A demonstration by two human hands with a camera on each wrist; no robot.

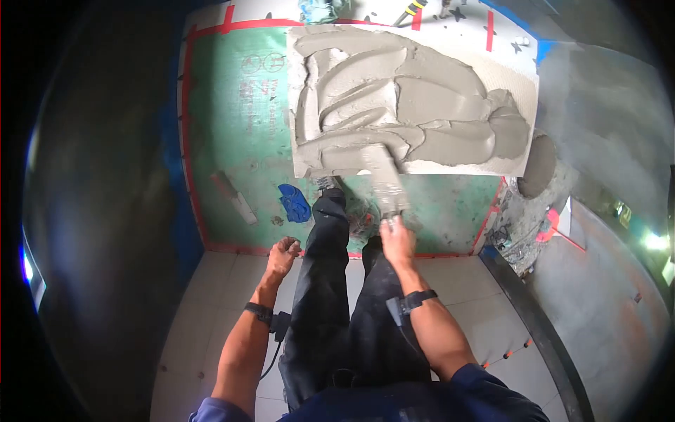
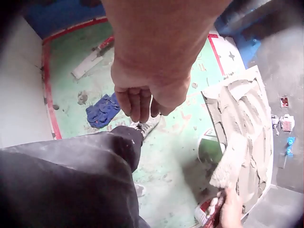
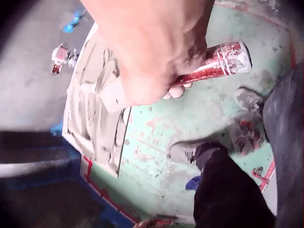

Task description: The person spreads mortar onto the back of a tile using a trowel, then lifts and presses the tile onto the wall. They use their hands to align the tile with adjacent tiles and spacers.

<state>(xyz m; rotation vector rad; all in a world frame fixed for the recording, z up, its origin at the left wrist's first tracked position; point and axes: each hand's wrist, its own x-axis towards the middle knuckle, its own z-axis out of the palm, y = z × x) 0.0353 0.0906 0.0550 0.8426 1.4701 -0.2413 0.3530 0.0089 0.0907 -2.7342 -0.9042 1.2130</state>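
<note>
Slab [image 1: 519,76], long axis left-right, on the far side of my right hand [image 1: 399,244] (nearer, gripping trowel [image 1: 385,181]) and left hand [image 1: 283,256] (loosely curled, empty).

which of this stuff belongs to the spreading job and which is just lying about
In the job:
- trowel, held in the right hand
- grey paste
- panel under the paste

Apparently just lying about:
- crumpled blue item
- red-handled tool

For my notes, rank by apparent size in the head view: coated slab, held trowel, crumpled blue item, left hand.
1. Coated slab
2. Held trowel
3. Crumpled blue item, left hand: too alike to rank
</note>
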